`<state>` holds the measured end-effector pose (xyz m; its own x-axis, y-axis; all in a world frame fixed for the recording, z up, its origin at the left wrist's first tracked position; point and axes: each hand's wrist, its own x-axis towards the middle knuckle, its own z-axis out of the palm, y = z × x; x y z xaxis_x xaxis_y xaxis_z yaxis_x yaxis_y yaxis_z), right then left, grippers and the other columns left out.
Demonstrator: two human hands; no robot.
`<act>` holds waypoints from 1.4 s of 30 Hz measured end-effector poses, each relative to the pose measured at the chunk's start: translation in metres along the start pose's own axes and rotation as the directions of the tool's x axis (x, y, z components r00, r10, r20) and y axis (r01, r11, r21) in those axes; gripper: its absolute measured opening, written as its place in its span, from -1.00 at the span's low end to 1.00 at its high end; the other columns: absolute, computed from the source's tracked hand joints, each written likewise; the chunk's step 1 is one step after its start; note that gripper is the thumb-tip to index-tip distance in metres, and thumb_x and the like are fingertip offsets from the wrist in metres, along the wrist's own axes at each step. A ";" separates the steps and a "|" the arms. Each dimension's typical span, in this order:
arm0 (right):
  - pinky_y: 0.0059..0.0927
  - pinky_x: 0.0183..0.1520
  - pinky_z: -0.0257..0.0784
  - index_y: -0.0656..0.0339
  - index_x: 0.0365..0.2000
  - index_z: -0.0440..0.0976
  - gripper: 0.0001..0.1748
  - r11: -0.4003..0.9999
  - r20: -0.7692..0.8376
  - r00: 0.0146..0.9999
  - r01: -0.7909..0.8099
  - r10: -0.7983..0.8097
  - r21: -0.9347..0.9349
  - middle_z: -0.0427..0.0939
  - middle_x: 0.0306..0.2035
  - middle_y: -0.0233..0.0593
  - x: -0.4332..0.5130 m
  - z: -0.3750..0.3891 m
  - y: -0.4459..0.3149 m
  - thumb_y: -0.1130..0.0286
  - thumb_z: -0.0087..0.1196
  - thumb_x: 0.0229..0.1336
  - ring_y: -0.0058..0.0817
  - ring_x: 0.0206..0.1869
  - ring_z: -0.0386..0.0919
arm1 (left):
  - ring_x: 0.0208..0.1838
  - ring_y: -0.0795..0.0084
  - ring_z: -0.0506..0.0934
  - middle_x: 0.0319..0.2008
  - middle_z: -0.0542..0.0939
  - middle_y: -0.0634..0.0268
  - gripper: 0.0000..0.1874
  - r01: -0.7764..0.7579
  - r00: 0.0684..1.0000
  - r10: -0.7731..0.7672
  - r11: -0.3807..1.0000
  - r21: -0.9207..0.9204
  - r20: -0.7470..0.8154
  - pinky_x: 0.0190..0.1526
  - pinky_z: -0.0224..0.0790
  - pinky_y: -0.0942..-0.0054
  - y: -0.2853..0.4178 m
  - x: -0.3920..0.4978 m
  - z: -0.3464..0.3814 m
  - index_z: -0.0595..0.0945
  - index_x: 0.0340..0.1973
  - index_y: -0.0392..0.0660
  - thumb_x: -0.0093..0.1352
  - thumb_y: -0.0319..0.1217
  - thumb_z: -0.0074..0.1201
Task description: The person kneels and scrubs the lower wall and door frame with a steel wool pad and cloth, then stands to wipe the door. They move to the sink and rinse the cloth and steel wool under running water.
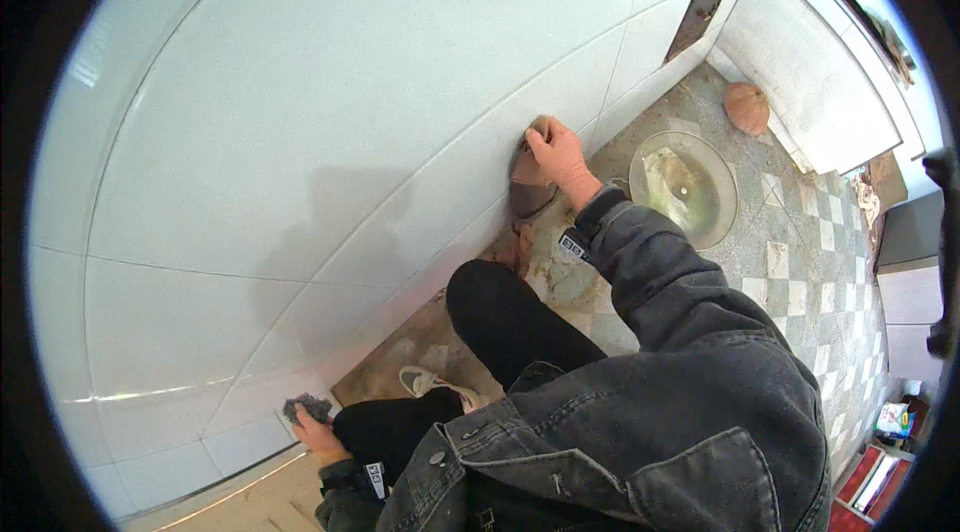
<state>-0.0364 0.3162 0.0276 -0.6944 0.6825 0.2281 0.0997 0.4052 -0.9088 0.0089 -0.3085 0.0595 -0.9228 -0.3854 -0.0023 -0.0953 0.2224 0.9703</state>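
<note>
My right hand (561, 161) is closed on a limp brown cloth (534, 183) and holds it up by the white tiled wall (480, 149). Whether the cloth presses on the tile cannot be made out. Low at the left, my left hand (321, 438) grips a grey scouring pad (306, 407), close to the bottom tiles and beside my knee. A round basin (729, 196) stands on the floor beyond my right forearm. Cloudy greenish liquid and something pale lie in it.
A round orange-brown pumpkin (747, 109) sits by the far wall. A dark rectangular recess (701, 14) is set low in the tiled wall. Dirt marks the checkered floor (784, 262). Red boxes (862, 483) stand at the lower right; grey and white furniture (911, 292) is at the right.
</note>
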 end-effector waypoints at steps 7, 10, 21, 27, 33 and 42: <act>-0.23 -0.24 0.47 0.33 -0.35 0.52 -0.66 1.000 -0.010 1.000 -0.014 0.014 0.023 0.58 -0.44 0.05 -0.001 0.016 0.024 0.18 0.13 0.13 -0.06 -0.37 0.55 | -0.67 0.55 0.39 -0.51 0.57 0.29 -0.61 0.013 0.999 -0.016 0.998 0.060 0.038 -0.64 0.15 0.61 0.000 0.001 -0.003 0.61 -0.15 -0.13 0.46 -0.08 -0.11; -0.24 -0.25 0.47 0.33 -0.35 0.52 -0.68 0.989 -0.012 0.999 -0.047 0.049 0.139 0.58 -0.45 0.06 0.000 0.018 0.021 0.20 0.14 0.13 -0.05 -0.37 0.56 | -0.68 0.56 0.37 -0.52 0.56 0.30 -0.61 0.012 0.999 -0.014 0.998 0.063 0.035 -0.65 0.14 0.62 0.005 -0.003 -0.005 0.61 -0.15 -0.12 0.46 -0.07 -0.12; -0.05 -0.19 0.36 0.32 -0.35 0.40 -0.80 0.958 0.017 0.958 0.288 -0.288 -0.002 0.47 -0.38 0.11 -0.021 0.016 -0.048 0.35 0.01 0.18 0.09 -0.27 0.44 | -0.35 0.45 0.54 -0.21 0.60 0.25 -0.55 0.104 0.994 -0.105 0.993 0.055 0.014 -0.55 0.26 0.54 -0.001 -0.002 -0.017 0.58 -0.06 -0.18 0.45 -0.04 -0.06; -0.03 -0.10 0.34 0.32 -0.40 0.41 -0.82 0.785 0.357 0.817 0.556 -0.453 -0.274 0.48 -0.35 0.07 -0.048 0.042 -0.059 0.37 0.03 0.08 0.07 -0.25 0.42 | -0.74 0.57 0.34 -0.57 0.53 0.31 -0.58 0.080 0.996 -0.075 0.992 0.097 -0.055 -0.72 0.09 0.62 -0.001 0.000 -0.013 0.63 -0.15 -0.10 0.43 -0.02 -0.08; -0.14 -0.10 0.40 0.21 -0.45 0.48 -0.81 0.658 0.476 0.639 0.737 -0.604 -0.155 0.54 -0.44 -0.10 -0.070 0.073 -0.032 0.28 0.14 0.03 -0.11 -0.24 0.52 | -0.62 0.53 0.43 -0.49 0.57 0.28 -0.57 0.044 0.997 -0.035 0.992 0.121 -0.073 -0.65 0.15 0.59 -0.001 -0.003 -0.008 0.62 -0.15 -0.14 0.42 -0.02 -0.05; -0.04 -0.20 0.45 0.25 -0.41 0.52 -0.65 0.781 0.752 0.625 0.570 -0.209 -0.255 0.56 -0.42 0.01 -0.068 0.090 0.051 0.12 0.12 0.07 0.01 -0.27 0.55 | -0.52 0.47 0.51 -0.38 0.61 0.26 -0.59 0.079 0.997 -0.078 0.989 0.122 -0.015 -0.61 0.23 0.58 -0.006 -0.001 -0.016 0.62 -0.15 -0.15 0.42 -0.05 -0.05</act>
<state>-0.0487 0.2354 -0.0655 -0.9908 -0.1163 0.0698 -0.1356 0.8606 -0.4909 0.0166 -0.3236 0.0579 -0.9067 -0.4151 -0.0741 -0.2128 0.2986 0.9304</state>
